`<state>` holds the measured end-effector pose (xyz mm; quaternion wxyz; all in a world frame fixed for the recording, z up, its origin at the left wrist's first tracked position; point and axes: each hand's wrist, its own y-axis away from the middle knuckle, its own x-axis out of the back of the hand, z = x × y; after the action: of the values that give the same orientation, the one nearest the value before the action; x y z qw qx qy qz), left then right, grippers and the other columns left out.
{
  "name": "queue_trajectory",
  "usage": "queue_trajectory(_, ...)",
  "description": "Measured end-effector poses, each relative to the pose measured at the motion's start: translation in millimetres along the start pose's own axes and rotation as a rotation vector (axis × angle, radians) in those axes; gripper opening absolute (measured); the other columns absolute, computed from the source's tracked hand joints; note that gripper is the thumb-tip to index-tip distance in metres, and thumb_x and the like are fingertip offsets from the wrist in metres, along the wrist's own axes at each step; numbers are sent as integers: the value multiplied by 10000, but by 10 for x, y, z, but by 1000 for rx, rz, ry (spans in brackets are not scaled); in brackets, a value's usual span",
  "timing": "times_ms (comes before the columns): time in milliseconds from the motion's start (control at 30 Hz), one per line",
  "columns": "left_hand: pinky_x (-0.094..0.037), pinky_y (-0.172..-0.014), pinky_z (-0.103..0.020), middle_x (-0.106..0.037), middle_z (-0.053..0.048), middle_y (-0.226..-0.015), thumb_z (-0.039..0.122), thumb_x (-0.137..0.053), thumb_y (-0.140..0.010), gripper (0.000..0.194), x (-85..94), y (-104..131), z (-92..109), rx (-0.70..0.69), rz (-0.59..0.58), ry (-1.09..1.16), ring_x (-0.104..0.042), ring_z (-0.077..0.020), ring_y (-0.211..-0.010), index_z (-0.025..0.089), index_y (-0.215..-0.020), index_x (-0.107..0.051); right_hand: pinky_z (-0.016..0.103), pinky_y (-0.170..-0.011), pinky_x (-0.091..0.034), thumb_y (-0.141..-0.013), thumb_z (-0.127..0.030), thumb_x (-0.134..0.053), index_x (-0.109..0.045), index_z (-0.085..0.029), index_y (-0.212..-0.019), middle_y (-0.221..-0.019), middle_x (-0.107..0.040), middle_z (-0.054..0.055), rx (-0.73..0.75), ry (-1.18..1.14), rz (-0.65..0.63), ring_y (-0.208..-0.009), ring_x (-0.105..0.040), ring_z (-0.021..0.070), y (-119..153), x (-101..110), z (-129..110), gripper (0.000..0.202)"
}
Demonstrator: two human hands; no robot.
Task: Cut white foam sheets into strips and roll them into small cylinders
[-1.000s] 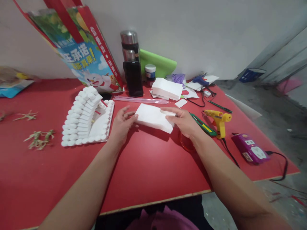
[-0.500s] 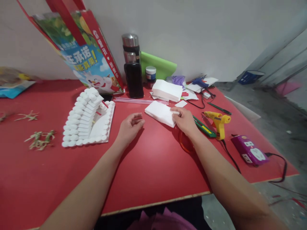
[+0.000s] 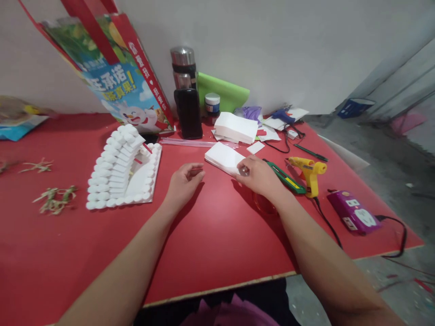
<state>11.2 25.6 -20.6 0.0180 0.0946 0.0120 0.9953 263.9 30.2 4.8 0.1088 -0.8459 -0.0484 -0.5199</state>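
My left hand (image 3: 185, 182) rests just above the red table, fingers loosely curled and apart from the thumb, holding nothing. My right hand (image 3: 258, 175) is at the right end of a stack of white foam-like sheets (image 3: 224, 156). Its fingers are bent, with a gap to the thumb, and nothing shows gripped between them; it covers the stack's near right corner. Left of my left hand stands a white model (image 3: 118, 174) with curved steps and edges of rounded white pieces. An orange-red ring (image 3: 265, 206) lies partly under my right wrist.
A green cutter (image 3: 287, 178), a yellow glue gun (image 3: 311, 174) and a purple power strip (image 3: 353, 212) lie at right. Behind are a phone (image 3: 189, 113), a flask (image 3: 182, 56), more white sheets (image 3: 234, 127) and a printed bag (image 3: 125, 90). Straw figures (image 3: 56, 199) lie left.
My right hand has drawn slightly nearer and lower at the stack's end, its fingers loosened from the top sheet. The left hand has barely moved.
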Motion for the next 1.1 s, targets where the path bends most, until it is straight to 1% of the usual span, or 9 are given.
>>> queue_trajectory(167, -610, -860, -430, -750, -127, -1094, 439, -757, -817, 418, 5, -1, -7, -17, -10, -34, -703, -257, -994, 159, -1127, -733, 360, -778, -480, -832, -362, -805, -687, -165, -1008, -1064, -644, 106, -14, -24, 9, -823, -606, 214, -40, -64, 35, 289)
queue_trajectory(400, -611, -813, -393, -746, -122, -1071, 424, -764, -812, 406, -14, 32, 38, 22, 0, 3, -699, -242, -956, 152, -1113, -737, 333, -738, -448, -904, -302, -690, -715, -193, -819, -830, -662, 50, -22, -183, 39, -769, -611, 199, -76, -43, 80, 141)
queue_trajectory(567, -600, -823, -391, -729, -114, -1126, 406, -762, -821, 396, -19, 35, 79, -22, 14, 53, -704, -231, -954, 169, -1134, -705, 365, -772, -453, -929, -285, -592, -733, -203, -769, -831, -722, 74, 23, -195, 228, -822, -641, 236, -82, -32, 99, 228)
queue_trajectory(667, -587, -893, -397, -666, -130, -1318, 395, -788, -809, 521, -20, 19, 98, -50, 12, 177, -695, -240, -1084, 204, -1265, -623, 358, -773, -474, -918, -352, -629, -768, -201, -828, -838, -742, 60, -19, -462, 343, -800, -645, 224, -52, 53, 35, 224)
queue_trajectory(733, -562, -977, -411, -624, -149, -1402, 388, -821, -793, 626, -21, 17, 118, -19, -21, 323, -676, -246, -1176, 220, -1339, -566, 338, -740, -484, -879, -414, -705, -791, -205, -858, -813, -738, 36, -50, -778, 275, -755, -632, 199, -13, 98, -46, 227)
queue_trajectory(833, -544, -1028, -407, -666, -160, -1356, 413, -862, -762, 677, -22, 43, 172, 120, -129, 563, -684, -255, -1186, 202, -1339, -580, 315, -708, -495, -795, -445, -811, -814, -216, -855, -777, -728, 13, -109, -1151, 88, -700, -611, 163, 46, 86, -185, 237)
queue_trajectory(933, -584, -915, -346, -740, -139, -1213, 390, -901, -724, 634, -15, 82, 222, 247, -203, 633, -718, -241, -1052, 164, -1263, -656, 311, -700, -504, -738, -458, -861, -817, -198, -821, -766, -728, 20, -144, -1231, -39, -693, -610, 157, 72, 16, -262, 276)
queue_trajectory(1000, -592, -823, -311, -759, -109, -1156, 271, -943, -654, 695, -6, 91, 227, 279, -144, 634, -722, -202, -927, 172, -1274, -646, 304, -691, -500, -713, -484, -878, -807, -187, -797, -757, -716, 23, -154, -1219, -74, -697, -603, 158, 70, -23, -263, 316)
queue_trajectory(1100, -574, -760, -272, -763, -76, -1107, 195, -956, -602, 833, 2, 82, 198, 191, -10, 594, -704, -158, -834, 169, -1351, -591, 302, -694, -495, -719, -564, -862, -784, -188, -809, -789, -704, 32, -187, -1205, -117, -729, -604, 169, 65, -42, -261, 395)
